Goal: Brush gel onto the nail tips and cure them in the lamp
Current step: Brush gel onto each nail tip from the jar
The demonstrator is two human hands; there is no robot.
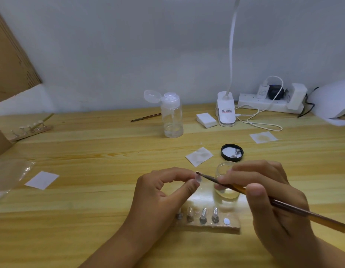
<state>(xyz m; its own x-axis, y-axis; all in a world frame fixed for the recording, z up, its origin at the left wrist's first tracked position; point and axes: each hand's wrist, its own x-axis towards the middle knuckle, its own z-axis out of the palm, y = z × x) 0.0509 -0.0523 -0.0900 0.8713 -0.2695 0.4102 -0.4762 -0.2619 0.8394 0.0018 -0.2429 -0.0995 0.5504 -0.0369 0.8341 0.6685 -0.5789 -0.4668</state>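
Clear nail tip [198, 178], brush-touched

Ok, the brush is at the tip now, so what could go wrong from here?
1. The left hand pinches the clear nail tip between fingertips; pressure from the brush could flick it loose or smear gel onto skin.
2. The right hand works right beside the open gel jar; a stray move might tip it.
3. Drips could land on the mounted tips on the stand nearby.

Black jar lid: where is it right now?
Head view: the black lid lies on the table right of centre, just beyond the glass jar, with a white wipe to its left and a small metal stand inside it.
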